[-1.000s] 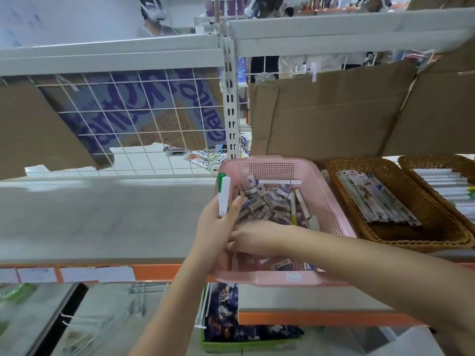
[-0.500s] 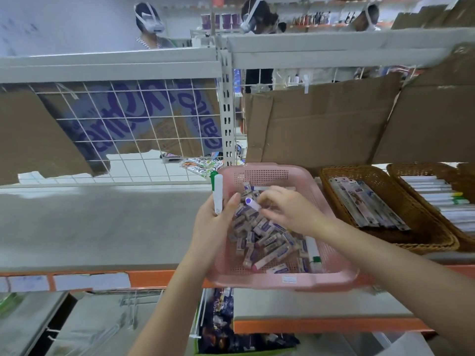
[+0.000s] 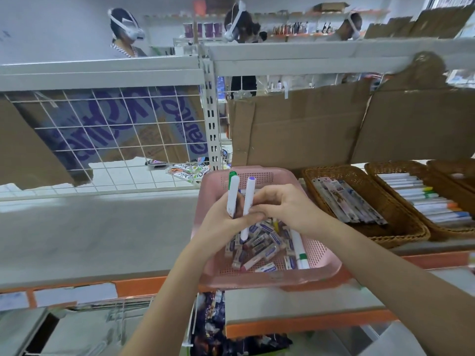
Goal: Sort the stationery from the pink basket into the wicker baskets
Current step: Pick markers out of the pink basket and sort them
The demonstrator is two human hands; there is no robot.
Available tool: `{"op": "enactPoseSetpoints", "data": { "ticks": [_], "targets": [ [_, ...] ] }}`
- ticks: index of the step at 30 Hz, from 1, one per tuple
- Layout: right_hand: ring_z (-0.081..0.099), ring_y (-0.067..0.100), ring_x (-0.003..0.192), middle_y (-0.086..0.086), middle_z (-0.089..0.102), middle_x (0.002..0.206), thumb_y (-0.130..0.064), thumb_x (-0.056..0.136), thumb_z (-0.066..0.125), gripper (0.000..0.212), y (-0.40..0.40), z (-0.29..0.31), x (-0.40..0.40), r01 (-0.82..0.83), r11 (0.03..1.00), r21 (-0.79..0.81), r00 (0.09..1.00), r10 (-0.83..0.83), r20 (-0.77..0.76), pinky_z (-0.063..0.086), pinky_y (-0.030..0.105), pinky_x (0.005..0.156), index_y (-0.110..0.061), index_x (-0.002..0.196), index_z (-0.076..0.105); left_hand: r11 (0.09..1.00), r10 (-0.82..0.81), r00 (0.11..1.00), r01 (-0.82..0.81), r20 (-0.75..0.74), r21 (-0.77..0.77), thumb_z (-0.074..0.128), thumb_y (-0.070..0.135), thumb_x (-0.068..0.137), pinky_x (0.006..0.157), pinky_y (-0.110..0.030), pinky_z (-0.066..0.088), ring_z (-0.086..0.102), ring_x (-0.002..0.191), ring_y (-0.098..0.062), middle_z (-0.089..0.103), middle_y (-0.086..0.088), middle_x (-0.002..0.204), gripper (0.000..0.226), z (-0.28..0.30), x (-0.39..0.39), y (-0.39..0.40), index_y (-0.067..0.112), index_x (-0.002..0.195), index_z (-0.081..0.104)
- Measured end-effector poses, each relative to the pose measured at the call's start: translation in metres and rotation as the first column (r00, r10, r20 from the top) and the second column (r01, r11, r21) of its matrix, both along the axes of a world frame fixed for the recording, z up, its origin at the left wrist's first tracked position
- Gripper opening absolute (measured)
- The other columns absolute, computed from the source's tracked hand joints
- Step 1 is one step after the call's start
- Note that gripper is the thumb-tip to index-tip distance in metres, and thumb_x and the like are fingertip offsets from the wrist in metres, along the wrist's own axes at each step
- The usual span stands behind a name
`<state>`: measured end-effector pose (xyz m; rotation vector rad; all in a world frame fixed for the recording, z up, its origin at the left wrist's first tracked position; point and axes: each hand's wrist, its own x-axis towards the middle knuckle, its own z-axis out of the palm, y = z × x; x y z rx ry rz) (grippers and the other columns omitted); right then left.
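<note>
Markers [image 3: 232, 195] upright, caps up, left hand [image 3: 226, 222] gripping

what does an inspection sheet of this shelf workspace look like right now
surface: grey shelf with orange front edge.
job's things: pink basket holds small boxed items and a green-banded marker; near wicker basket holds flat packets; next wicker basket holds a row of markers.
clutter: loose packets behind the wire grid; dark packs on the lower shelf.
hands: left hand holds the green-capped marker upright; right hand meets it at the purple-capped marker; which fingers hold that one is unclear.
cables: nothing seen.
surroundings: cardboard sheets behind; people wearing headsets beyond the shelving.
</note>
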<state>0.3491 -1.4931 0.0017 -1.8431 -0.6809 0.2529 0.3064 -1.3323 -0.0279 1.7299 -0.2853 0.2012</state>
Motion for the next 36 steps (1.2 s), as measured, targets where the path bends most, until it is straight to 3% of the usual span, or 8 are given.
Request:
{"op": "enactPoseSetpoints", "data": {
  "ticks": [3,8,12,14,17,23,29,36],
  "targets": [
    [0.069,0.013,0.088,0.004,0.073,0.093,-0.007,0.082,0.071,0.013,0.000,0.003,0.000,-0.005,0.999,-0.046,1.000,0.004,-0.003,0.054,0.024,0.083,-0.008,0.094,0.072,0.992,-0.126,0.992,0.125,0.012,0.034,0.070,0.008,0.080,0.066,-0.009,0.046,0.063,0.077,0.003,0.068,0.019,0.080,0.037,0.005,-0.001,-0.002,0.044,0.089,0.066],
    [0.069,0.011,0.088,0.002,0.073,0.094,-0.008,0.081,0.072,0.013,-0.001,0.008,0.001,-0.056,0.993,-0.105,0.998,0.053,-0.029,0.054,0.023,0.083,-0.012,0.093,0.072,0.993,-0.098,0.995,0.098,0.002,0.072,0.061,0.004,0.084,0.072,-0.018,0.048,0.064,0.084,-0.006,0.069,0.006,0.089,0.032,0.001,0.002,-0.003,0.030,0.101,0.066],
    [0.064,-0.005,0.081,-0.014,0.070,0.086,-0.020,0.083,0.071,0.009,-0.021,0.013,0.016,0.060,0.952,-0.299,0.991,-0.020,0.134,0.049,0.008,0.068,-0.028,0.086,0.070,0.990,0.043,0.998,-0.036,-0.052,0.133,0.054,0.011,0.082,0.055,-0.015,0.035,0.039,0.054,0.000,0.045,0.019,0.058,0.029,-0.008,0.003,-0.002,0.036,0.067,0.050],
    [0.062,-0.004,0.081,-0.014,0.067,0.094,-0.018,0.087,0.067,0.011,-0.029,0.005,0.024,0.138,0.846,-0.515,0.967,-0.003,0.253,0.049,0.011,0.074,-0.026,0.094,0.068,0.988,0.081,0.995,-0.071,-0.066,0.140,0.052,0.009,0.081,0.048,-0.010,0.030,0.031,0.048,-0.001,0.036,0.018,0.052,0.037,-0.013,0.004,0.000,0.036,0.058,0.041],
    [0.062,0.012,0.092,0.001,0.066,0.109,-0.006,0.089,0.059,0.022,-0.030,-0.019,0.031,0.146,0.539,-0.829,0.934,0.201,0.295,0.051,0.023,0.082,-0.015,0.108,0.067,0.988,0.105,0.992,-0.096,-0.065,0.122,0.050,0.009,0.082,0.046,-0.009,0.027,0.027,0.049,-0.002,0.030,0.016,0.053,0.027,-0.017,0.006,0.001,0.021,0.068,0.031],
    [0.059,0.032,0.099,0.013,0.059,0.115,0.002,0.086,0.056,0.034,-0.023,-0.041,0.033,0.177,0.039,-0.983,0.815,0.554,0.169,0.052,0.035,0.076,-0.006,0.119,0.060,0.990,0.104,0.992,-0.097,-0.064,0.106,0.048,0.006,0.086,0.044,-0.009,0.026,0.025,0.050,-0.003,0.027,0.014,0.055,0.024,-0.021,0.006,0.001,0.014,0.073,0.029],
    [0.054,0.029,0.112,0.009,0.057,0.119,0.000,0.088,0.056,0.033,-0.012,-0.043,0.030,0.255,-0.121,-0.959,0.709,0.698,0.101,0.054,0.039,0.079,-0.006,0.121,0.060,0.991,0.093,0.994,-0.086,-0.065,0.104,0.049,0.008,0.083,0.045,-0.010,0.025,0.025,0.052,-0.004,0.028,0.015,0.056,0.020,-0.021,0.007,0.000,0.008,0.074,0.031],
    [0.058,0.024,0.106,0.006,0.062,0.111,-0.010,0.091,0.057,0.027,-0.017,-0.040,0.028,0.309,-0.089,-0.947,0.581,0.806,0.113,0.056,0.035,0.076,-0.009,0.117,0.064,0.995,0.079,0.996,-0.076,-0.037,0.072,0.050,0.011,0.085,0.051,-0.013,0.028,0.031,0.057,-0.006,0.033,0.011,0.062,0.019,-0.023,0.005,0.001,0.005,0.075,0.036]
  ]
}}
